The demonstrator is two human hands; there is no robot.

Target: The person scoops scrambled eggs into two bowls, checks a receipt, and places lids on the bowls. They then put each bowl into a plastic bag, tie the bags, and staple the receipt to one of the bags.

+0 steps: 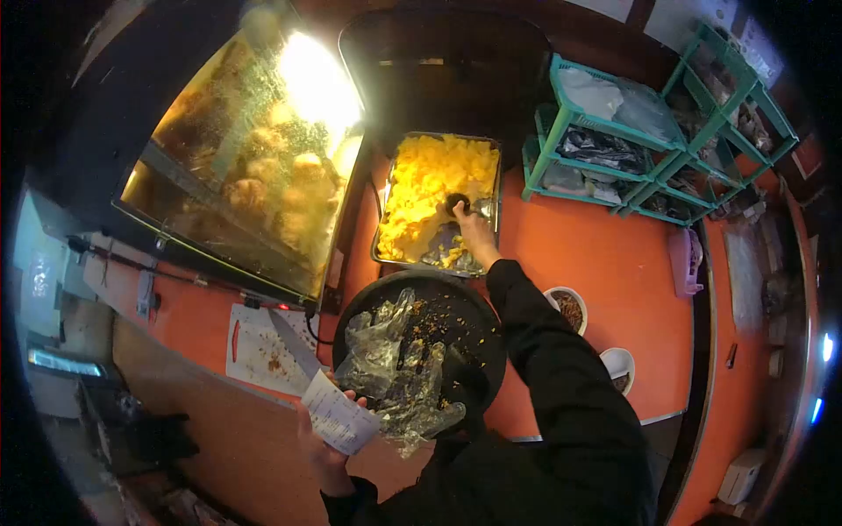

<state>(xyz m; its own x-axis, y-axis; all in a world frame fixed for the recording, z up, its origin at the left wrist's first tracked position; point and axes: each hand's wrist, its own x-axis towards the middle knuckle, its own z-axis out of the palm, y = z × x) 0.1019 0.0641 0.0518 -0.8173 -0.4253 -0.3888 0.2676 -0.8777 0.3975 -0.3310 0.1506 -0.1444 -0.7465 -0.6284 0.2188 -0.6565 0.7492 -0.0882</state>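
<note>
My left hand [323, 451] is closed around a white printed paper slip [344, 419], which looks like a receipt, in front of the black round pan [478, 329]. My right arm stretches forward over the tray [375, 252] of yellow, chunky food [438, 167]. There my right hand [476, 235] grips a black round-ended handle [457, 204]; the rest of that tool is hard to make out. Crumpled clear plastic gloves or bags [381, 351] lie in the pan among brown crumbs and hang over its near edge.
A knife blade [294, 340] lies across a white cutting board [250, 351] at the left. The lit glass food warmer [237, 193] stands behind it. On the right are white bowls [570, 307] of brown bits, a green rack [605, 131] and a pink basket [684, 263].
</note>
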